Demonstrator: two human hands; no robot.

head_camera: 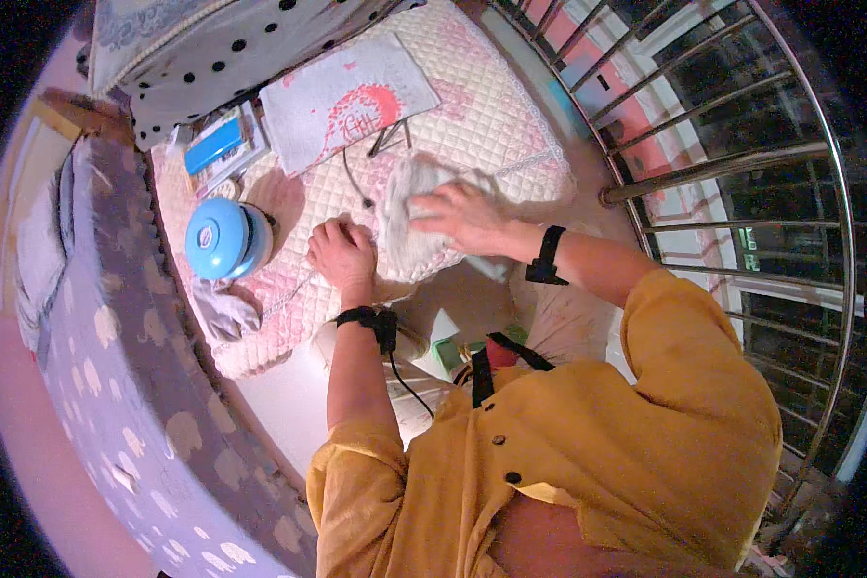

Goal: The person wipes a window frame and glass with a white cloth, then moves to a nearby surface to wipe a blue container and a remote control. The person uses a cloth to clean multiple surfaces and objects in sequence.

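My right hand [462,217] lies with its fingers apart on a bunched white cloth [412,209] near the front edge of the quilted cover [318,195]. Whether the fingers grip the cloth is not clear. To the left of the cloth, my left hand [342,253] rests on the quilt with its fingers curled; nothing shows in it, but its palm side is hidden. A black cable end [368,203] lies on the quilt between and beyond the hands. Past it are a thin black stand [389,139] and a flat white cloth with a red print [354,101].
At the left stand a blue round-topped container [220,237] and a crumpled grey cloth [224,311]. Behind them, a blue packet [214,147] lies on flat items. A dotted fabric cover [209,72] borders the back, a patterned fabric [180,426] the left, and metal railings [722,162] the right.
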